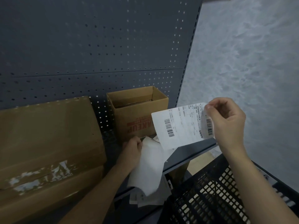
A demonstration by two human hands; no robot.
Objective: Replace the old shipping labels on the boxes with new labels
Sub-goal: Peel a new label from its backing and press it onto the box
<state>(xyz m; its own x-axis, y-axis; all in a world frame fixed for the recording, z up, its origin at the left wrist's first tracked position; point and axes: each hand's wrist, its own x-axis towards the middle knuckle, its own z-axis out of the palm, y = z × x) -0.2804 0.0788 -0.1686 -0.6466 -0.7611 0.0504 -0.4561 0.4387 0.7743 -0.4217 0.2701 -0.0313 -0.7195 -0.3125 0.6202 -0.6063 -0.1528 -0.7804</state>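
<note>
Here, label [181, 126] btwn hands [131, 150] [226, 123], at rt.

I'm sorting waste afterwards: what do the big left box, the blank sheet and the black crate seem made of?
Big left box: brown cardboard, slightly glossy, torn white residue.
Blank sheet: thin white paper, maybe slick liner; it droops and curls.
Black crate: likely moulded plastic, matte, regular slot grid.

Dark shelf [191, 151] carries a closed box [48, 143], an open box [137, 113], paper scraps [142, 199].
</note>
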